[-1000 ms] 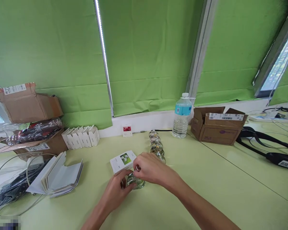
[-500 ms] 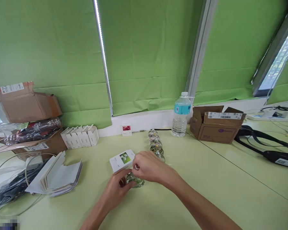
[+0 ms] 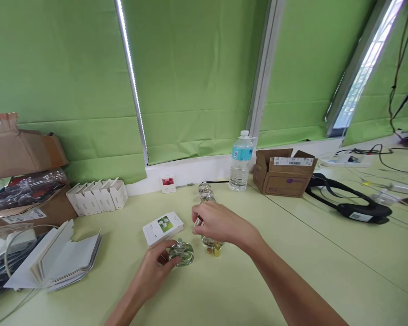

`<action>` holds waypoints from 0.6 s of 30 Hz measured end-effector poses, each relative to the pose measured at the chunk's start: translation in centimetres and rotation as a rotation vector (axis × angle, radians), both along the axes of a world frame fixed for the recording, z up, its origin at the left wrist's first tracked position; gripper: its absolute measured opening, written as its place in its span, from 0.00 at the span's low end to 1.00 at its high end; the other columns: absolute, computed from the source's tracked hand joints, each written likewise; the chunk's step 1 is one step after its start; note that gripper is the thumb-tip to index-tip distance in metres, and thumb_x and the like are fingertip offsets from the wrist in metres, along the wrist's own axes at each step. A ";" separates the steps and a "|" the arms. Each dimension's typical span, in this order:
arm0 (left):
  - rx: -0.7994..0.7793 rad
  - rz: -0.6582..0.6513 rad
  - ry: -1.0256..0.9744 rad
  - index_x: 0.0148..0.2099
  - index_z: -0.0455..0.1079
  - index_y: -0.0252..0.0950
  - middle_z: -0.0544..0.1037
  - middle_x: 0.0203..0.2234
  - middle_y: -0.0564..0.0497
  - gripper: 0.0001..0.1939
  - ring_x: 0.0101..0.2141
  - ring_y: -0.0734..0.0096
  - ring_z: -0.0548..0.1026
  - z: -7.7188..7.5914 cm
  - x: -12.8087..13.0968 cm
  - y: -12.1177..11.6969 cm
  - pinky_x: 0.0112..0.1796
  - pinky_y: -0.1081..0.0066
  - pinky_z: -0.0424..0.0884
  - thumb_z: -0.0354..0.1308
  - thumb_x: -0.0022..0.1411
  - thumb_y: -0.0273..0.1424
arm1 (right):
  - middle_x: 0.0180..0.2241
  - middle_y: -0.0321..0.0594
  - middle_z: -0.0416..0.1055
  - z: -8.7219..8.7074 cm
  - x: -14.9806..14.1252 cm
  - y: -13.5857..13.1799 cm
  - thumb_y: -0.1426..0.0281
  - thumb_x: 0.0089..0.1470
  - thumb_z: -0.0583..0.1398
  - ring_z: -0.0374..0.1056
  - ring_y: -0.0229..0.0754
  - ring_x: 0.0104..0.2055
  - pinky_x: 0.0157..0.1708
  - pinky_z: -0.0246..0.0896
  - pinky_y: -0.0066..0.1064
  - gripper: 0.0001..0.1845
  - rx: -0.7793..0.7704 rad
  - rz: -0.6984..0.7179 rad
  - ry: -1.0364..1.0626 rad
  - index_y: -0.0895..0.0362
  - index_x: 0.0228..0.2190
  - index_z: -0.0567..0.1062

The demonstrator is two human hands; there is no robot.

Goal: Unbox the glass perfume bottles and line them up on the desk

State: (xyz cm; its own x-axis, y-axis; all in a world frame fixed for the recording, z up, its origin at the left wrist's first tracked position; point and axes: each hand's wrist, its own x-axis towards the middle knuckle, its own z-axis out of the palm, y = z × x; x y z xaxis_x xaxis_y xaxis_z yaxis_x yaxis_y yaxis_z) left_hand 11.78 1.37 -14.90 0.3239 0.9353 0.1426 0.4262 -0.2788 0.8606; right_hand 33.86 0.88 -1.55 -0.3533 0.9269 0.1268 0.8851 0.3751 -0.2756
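Note:
My left hand (image 3: 156,267) grips a small round glass perfume bottle (image 3: 182,253) standing on the yellow-green table (image 3: 326,253). Its top is bare. My right hand (image 3: 217,222) is lifted a little above and to the right of it, fingers pinched on a small silver cap (image 3: 197,221). Under my right hand a row of similar glass bottles (image 3: 206,192) runs back toward the wall, the nearest with a gold cap (image 3: 216,250). A small white box with a flower picture (image 3: 163,227) lies flat just behind the held bottle.
A stack of flat white cartons (image 3: 59,258) lies at the left, with upright white boxes (image 3: 97,197) behind. Brown cardboard boxes (image 3: 20,149) stand far left, another box (image 3: 282,172) at right beside a water bottle (image 3: 240,161). A black strap device (image 3: 350,206) lies at right.
My right hand has lifted up and to the right off the bottle, taking the silver cap with it. The left hand still holds the bottle. The camera has turned to the right.

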 end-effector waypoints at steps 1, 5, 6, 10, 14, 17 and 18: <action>-0.008 0.002 -0.001 0.47 0.73 0.37 0.74 0.27 0.52 0.18 0.26 0.70 0.69 0.0 0.0 0.0 0.31 0.71 0.67 0.59 0.56 0.40 | 0.31 0.38 0.72 0.0 0.0 -0.1 0.69 0.48 0.60 0.66 0.41 0.37 0.31 0.49 0.27 0.06 -0.008 0.010 -0.002 0.55 0.32 0.75; -0.051 0.001 -0.018 0.46 0.72 0.38 0.73 0.24 0.54 0.19 0.24 0.72 0.68 -0.1 0.1 0.1 0.29 0.71 0.67 0.60 0.55 0.41 | 0.32 0.38 0.73 0.2 -0.4 -0.5 0.70 0.50 0.60 0.67 0.41 0.39 0.33 0.51 0.27 0.05 -0.024 0.035 0.001 0.55 0.31 0.76; -0.058 0.000 -0.025 0.46 0.72 0.38 0.72 0.24 0.55 0.19 0.24 0.72 0.68 -0.1 0.1 0.2 0.29 0.71 0.67 0.60 0.55 0.41 | 0.32 0.38 0.73 0.3 -0.5 -0.6 0.70 0.51 0.59 0.67 0.41 0.39 0.34 0.51 0.27 0.06 -0.024 0.040 -0.002 0.56 0.31 0.76; -0.058 0.008 -0.048 0.47 0.72 0.38 0.73 0.26 0.54 0.18 0.24 0.72 0.68 -0.3 0.1 0.1 0.29 0.72 0.66 0.60 0.55 0.40 | 0.31 0.39 0.74 0.2 -0.6 -1.4 0.70 0.51 0.59 0.67 0.40 0.36 0.32 0.50 0.27 0.06 -0.033 0.029 -0.019 0.57 0.31 0.76; -0.054 -0.002 -0.068 0.45 0.73 0.37 0.72 0.25 0.55 0.17 0.24 0.73 0.67 0.1 0.3 -0.1 0.28 0.73 0.65 0.61 0.54 0.38 | 0.30 0.37 0.74 -1.8 -1.3 -2.5 0.67 0.47 0.63 0.66 0.39 0.33 0.28 0.49 0.26 0.09 -0.110 0.048 0.008 0.56 0.33 0.75; -0.056 -0.016 -0.087 0.46 0.73 0.36 0.72 0.24 0.55 0.17 0.23 0.74 0.66 0.1 0.3 -0.1 0.27 0.74 0.63 0.60 0.55 0.38 | 0.30 0.37 0.74 -4.4 -2.7 -3.6 0.65 0.46 0.64 0.67 0.41 0.33 0.27 0.48 0.27 0.09 -0.136 0.144 -0.030 0.55 0.31 0.76; -0.056 -0.019 -0.096 0.46 0.73 0.36 0.72 0.24 0.54 0.18 0.24 0.74 0.66 0.0 0.3 0.0 0.27 0.74 0.63 0.60 0.55 0.38 | 0.30 0.38 0.74 -5.4 -3.3 -3.9 0.67 0.46 0.63 0.68 0.42 0.33 0.26 0.48 0.28 0.07 -0.119 0.160 -0.066 0.56 0.30 0.76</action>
